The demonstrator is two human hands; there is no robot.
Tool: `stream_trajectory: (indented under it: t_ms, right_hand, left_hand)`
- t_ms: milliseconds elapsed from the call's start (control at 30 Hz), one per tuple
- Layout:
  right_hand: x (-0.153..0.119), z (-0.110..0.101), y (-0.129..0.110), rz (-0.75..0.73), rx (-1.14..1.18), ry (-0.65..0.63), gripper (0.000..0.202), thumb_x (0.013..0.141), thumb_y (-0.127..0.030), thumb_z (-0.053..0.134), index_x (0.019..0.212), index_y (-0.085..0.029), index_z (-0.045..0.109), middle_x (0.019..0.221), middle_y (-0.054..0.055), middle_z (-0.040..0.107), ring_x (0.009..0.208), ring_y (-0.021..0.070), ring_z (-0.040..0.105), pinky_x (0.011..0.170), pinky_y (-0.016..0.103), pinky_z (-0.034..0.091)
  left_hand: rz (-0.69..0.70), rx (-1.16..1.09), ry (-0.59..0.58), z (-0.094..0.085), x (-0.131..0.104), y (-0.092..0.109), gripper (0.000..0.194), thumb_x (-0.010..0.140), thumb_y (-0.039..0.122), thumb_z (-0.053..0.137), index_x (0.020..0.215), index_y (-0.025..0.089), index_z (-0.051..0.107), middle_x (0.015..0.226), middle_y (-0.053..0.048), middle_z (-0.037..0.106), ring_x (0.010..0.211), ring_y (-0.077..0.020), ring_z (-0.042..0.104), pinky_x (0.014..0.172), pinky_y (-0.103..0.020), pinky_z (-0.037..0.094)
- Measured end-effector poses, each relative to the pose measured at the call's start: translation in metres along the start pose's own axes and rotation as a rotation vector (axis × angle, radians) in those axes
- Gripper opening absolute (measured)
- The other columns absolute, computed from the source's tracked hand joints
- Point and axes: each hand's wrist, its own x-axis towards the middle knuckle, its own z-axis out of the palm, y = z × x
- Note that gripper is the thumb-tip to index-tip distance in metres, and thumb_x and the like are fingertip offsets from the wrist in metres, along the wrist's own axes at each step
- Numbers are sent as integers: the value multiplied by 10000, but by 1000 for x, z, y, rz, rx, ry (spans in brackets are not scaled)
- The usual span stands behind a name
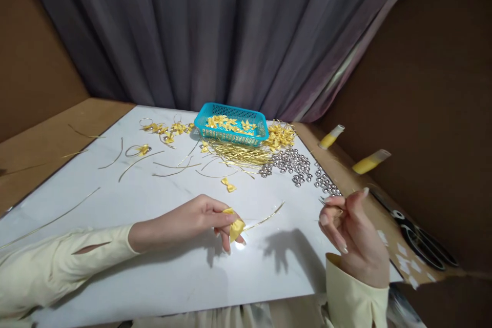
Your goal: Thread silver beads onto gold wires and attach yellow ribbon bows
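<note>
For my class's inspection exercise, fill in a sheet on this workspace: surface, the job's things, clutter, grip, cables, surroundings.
Surface: white board on a brown tabletop
Job's things: yellow bow in hand; yellow ribbon pieces in a blue basket; gold strand bundle; silver beads
Clutter: loose strands at left; scissors and white scraps at right
Grip: left hand pinches the bow; right hand has bent fingers, contents unclear
Cables: nothing seen
Surroundings: grey curtain behind, brown wall at right

Craft workspace, perhaps at home, long curtain [215, 36], yellow bows [229, 185], scissors [408, 224]
</note>
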Motion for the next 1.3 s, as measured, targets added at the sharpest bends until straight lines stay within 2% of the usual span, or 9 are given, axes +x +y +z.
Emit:
stream_trajectory:
  t_ms: [200,533,733,833,933,1033,1133,1200,1300]
  right_hand:
    - [-2,-4,0,10,-9,66,465,743,-642,588,706,-196,714,360,-39,460,237,13,280,281,128,229]
    - [7,6,6,10,176,196,323,651,-472,775,794,-188,721,401,-114,280,337,-7,50,274,85,199]
    - [9,-4,11,107,171,153,477,562,-251,860,1011,-201,706,532,-64,478,399,-2,310,358,69,325]
    - [9,-8,9,159,51,111,546,562,-185,847,1081,-197,677,563,-44,534,449,31,415,420,116,397]
    - [14,-9,3,143,-154,66,361,674,-280,784,998,-163,673,606,2,616,448,62,474,452,180,430]
    - [32,-9,-5,92,-449,6,255,707,-377,738,731,-146,633,621,48,655,442,92,517,438,216,428]
    - [62,-8,-9,28,-846,-116,309,728,-437,669,643,-144,616,543,39,621,429,115,536,442,236,440]
    - [84,-7,-6,19,-979,-181,262,735,-369,636,612,-138,628,493,31,602,397,118,525,434,241,427]
    - [108,-4,2,-2,-1099,-257,155,712,-150,552,589,-136,644,457,10,590,421,125,551,500,239,436]
  left_hand:
    - [1,-40,-39,-2,-1,5,252,907,295,522,771,122,646,850,-75,740,644,-121,639,676,-240,451]
    - [-76,-43,-146,1,0,3,259,899,345,527,801,127,628,855,-91,728,657,-148,648,656,-257,463]
    - [-104,36,-107,1,11,-13,293,880,394,527,789,129,611,821,-81,708,631,-141,623,631,-258,474]
    - [-121,99,-74,-3,17,-15,315,872,410,521,785,126,624,824,-75,701,645,-138,602,636,-249,461]
    - [-82,304,-5,-9,30,-10,329,892,402,477,819,128,645,801,-56,693,684,-141,591,654,-234,448]
    - [94,679,30,-17,54,-5,339,932,346,394,832,140,643,841,-58,694,766,-168,618,693,-248,463]
    - [285,902,67,-23,87,-4,297,942,274,359,888,137,616,1129,-126,645,1095,-246,560,923,-344,418]
    - [351,955,71,-23,107,-7,282,945,232,335,931,126,596,1326,-169,516,1302,-279,374,1053,-404,289]
    - [413,1046,58,-21,129,-18,285,945,175,298,1073,93,540,1431,-208,386,1363,-276,280,1081,-426,229]
